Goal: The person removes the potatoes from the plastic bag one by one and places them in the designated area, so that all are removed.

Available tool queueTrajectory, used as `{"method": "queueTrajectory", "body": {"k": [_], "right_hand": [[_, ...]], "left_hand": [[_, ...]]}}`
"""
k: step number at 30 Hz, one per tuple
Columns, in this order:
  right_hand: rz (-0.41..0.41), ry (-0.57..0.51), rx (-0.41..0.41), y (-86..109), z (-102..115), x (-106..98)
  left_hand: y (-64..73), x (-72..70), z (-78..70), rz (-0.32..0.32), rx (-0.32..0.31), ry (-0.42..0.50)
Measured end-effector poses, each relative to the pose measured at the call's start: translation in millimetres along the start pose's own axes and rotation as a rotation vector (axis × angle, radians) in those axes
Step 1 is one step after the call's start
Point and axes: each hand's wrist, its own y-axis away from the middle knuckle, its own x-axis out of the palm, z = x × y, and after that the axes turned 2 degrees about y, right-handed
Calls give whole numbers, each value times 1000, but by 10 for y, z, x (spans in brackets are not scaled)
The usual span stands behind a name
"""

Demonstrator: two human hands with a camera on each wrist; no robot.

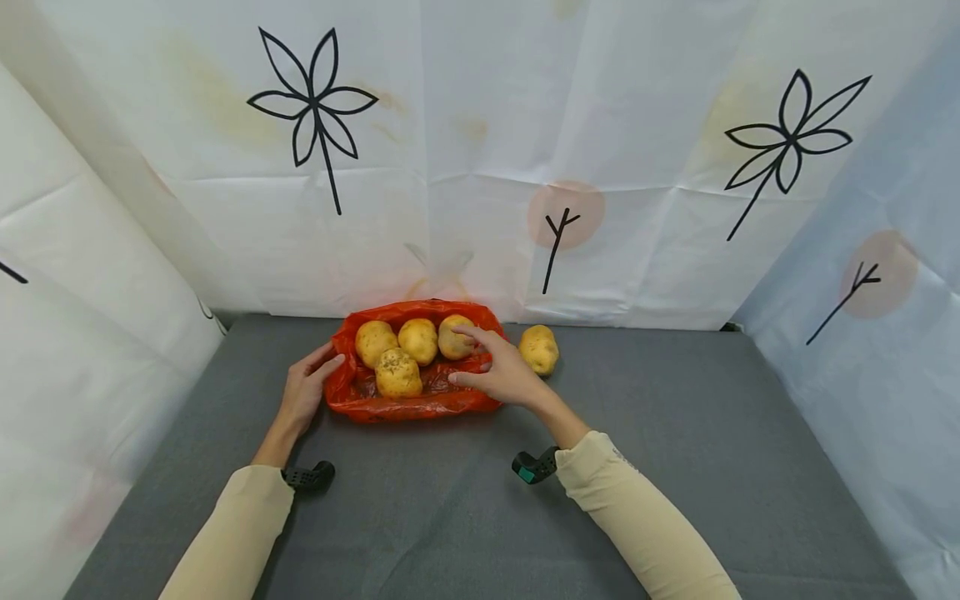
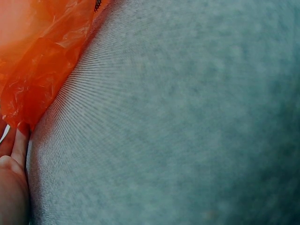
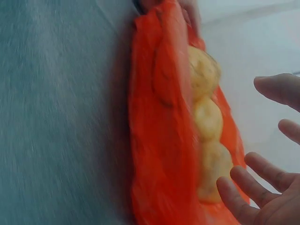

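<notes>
In the middle of the head view, a crinkly orange plastic bag (image 1: pixel 408 398) lies open on the flat grey cloth desk (image 1: pixel 675 467). Four round yellow potatoes sit in the bag: one at the left (image 1: pixel 374 341), one in the middle (image 1: pixel 417 339), one at the right (image 1: pixel 453 337), and a speckled one in front (image 1: pixel 398 374). A fifth yellow potato (image 1: pixel 539 348) sits on the desk just right of the bag, outside it. The left hand (image 1: pixel 303 392) is at the left edge of the bag, and its straight fingers touch the plastic there. Its grip is wide and it holds nothing. In the left wrist view the fingertips (image 2: pixel 18 143) lie flat on the desk at the lower left, right at the bag's edge (image 2: pixel 42 70). The right hand (image 1: pixel 501 367) is over the right end of the bag, with fingers spread out. One finger reaches to the right potato and looks like it touches it. Its grip is wide too, and nothing is held. In the right wrist view the spread fingers (image 3: pixel 262 176) show at the lower right, near the bag (image 3: pixel 159 140) and the potatoes inside it (image 3: pixel 208 119). White paper walls with black flower drawings (image 1: pixel 315 104) stand behind the desk, at the top of the head view.
</notes>
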Motion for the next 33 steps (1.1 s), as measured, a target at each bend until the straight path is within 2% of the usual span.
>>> {"method": "queueTrajectory", "body": {"k": [9, 20, 33], "right_hand": [[36, 2, -45, -179, 76, 352], [3, 1, -24, -341, 145, 670], [-35, 133, 41, -345, 94, 931]], "left_hand": [[-57, -24, 148, -15, 35, -9], [-65, -18, 161, -18, 51, -15], [-45, -17, 120, -14, 26, -26]]}}
